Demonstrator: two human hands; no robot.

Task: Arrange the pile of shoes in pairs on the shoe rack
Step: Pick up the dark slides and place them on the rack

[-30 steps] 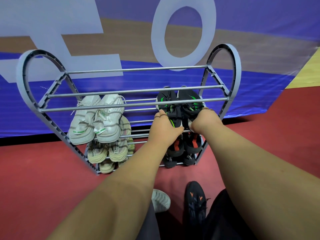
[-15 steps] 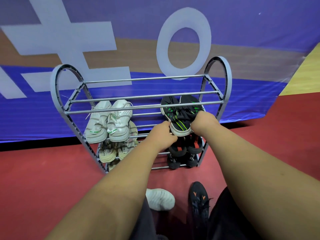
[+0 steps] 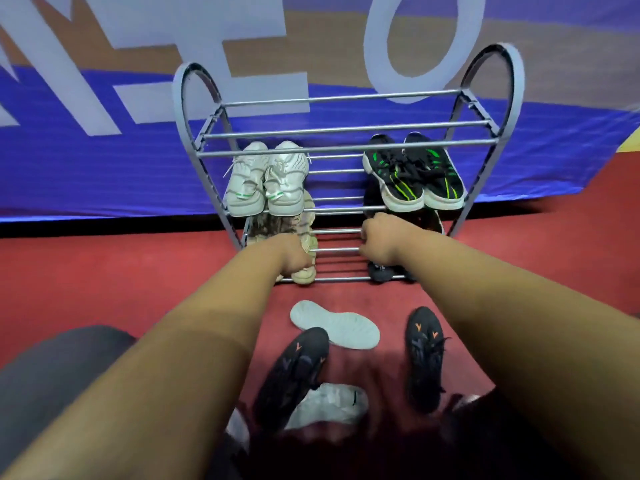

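Note:
The grey heart-sided shoe rack [image 3: 346, 147] stands against the banner. On its second shelf sit a white pair [image 3: 266, 188] at the left and a black pair with green stripes [image 3: 412, 181] at the right. Below them are beige shoes [image 3: 277, 225] and dark shoes [image 3: 381, 271]. My left hand [image 3: 294, 256] is curled in front of the beige shoes. My right hand [image 3: 379, 242] is curled by the lower bars, under the black-green pair. I see nothing in either hand. On the floor lie two black shoes with orange marks [image 3: 294, 368] [image 3: 424, 355] and two white shoes [image 3: 334, 325] [image 3: 329, 403].
A blue and brown banner [image 3: 104, 161] hangs behind the rack. The floor [image 3: 104, 278] is red. The rack's top shelf holds no shoes. My dark-clothed knee [image 3: 52, 375] is at the lower left.
Both hands have let go of the black-green pair, which now rests on the second shelf, and have drawn back and down. The view has tilted down, showing more loose shoes.

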